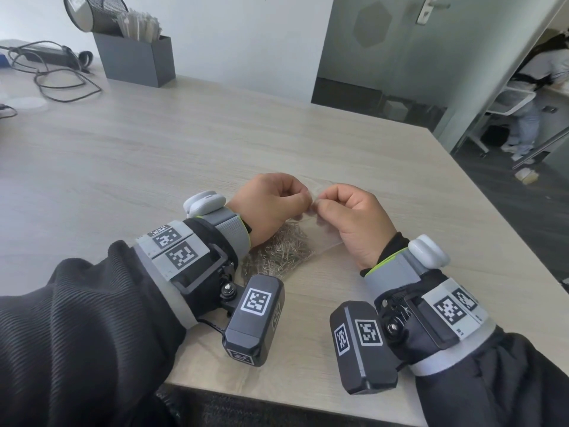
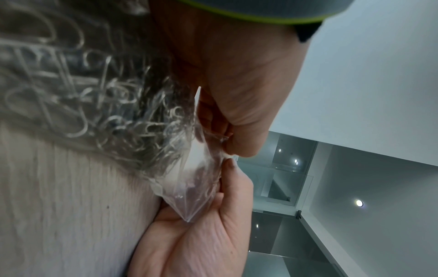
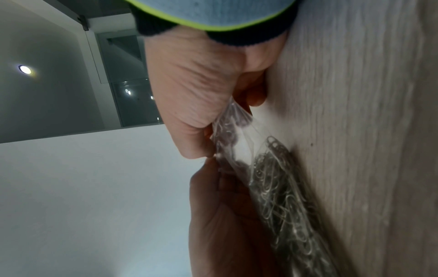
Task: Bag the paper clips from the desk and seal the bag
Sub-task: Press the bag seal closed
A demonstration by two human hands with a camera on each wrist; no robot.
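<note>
A clear plastic bag (image 1: 327, 238) lies on the wooden desk (image 1: 154, 155) between my hands, its far edge lifted. Silver paper clips (image 1: 278, 254) fill its near end in a heap. My left hand (image 1: 304, 197) and right hand (image 1: 320, 202) meet at the raised top edge, each pinching it between thumb and curled fingers. In the left wrist view the bag (image 2: 189, 180) runs from my left thumb down into the right palm, with the paper clips (image 2: 94, 105) beside it. The right wrist view shows the bag (image 3: 237, 135) pinched under my right thumb and the paper clips (image 3: 286, 198) against the desk.
A grey organiser box (image 1: 135, 60) and a black mesh cup (image 1: 95, 12) stand at the back left, beside a charger with loose cables (image 1: 52, 69). The desk's right edge (image 1: 492, 192) runs close to my right arm. Beyond the glass door is a person (image 1: 535, 97).
</note>
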